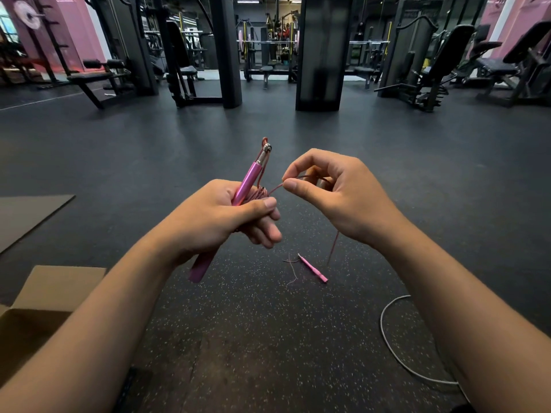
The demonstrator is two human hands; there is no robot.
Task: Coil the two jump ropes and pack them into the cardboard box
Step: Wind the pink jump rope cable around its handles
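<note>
My left hand (pixel 226 216) grips a pink jump-rope handle (pixel 250 180) upright, with several turns of thin red cord (pixel 258 192) wound around it. My right hand (pixel 334 193) pinches the same cord between thumb and forefinger just right of the coil. The cord hangs from that hand down to the floor, where the rope's second pink handle (pixel 313 268) lies. A white rope (pixel 387 341) curves over the floor at the lower right, partly hidden by my right forearm. An open cardboard box (pixel 44 293) stands at the lower left.
A flat cardboard sheet (pixel 26 213) lies on the dark rubber floor at the left. Gym benches (pixel 98 79), weight machines and black pillars (pixel 320 52) stand across the background.
</note>
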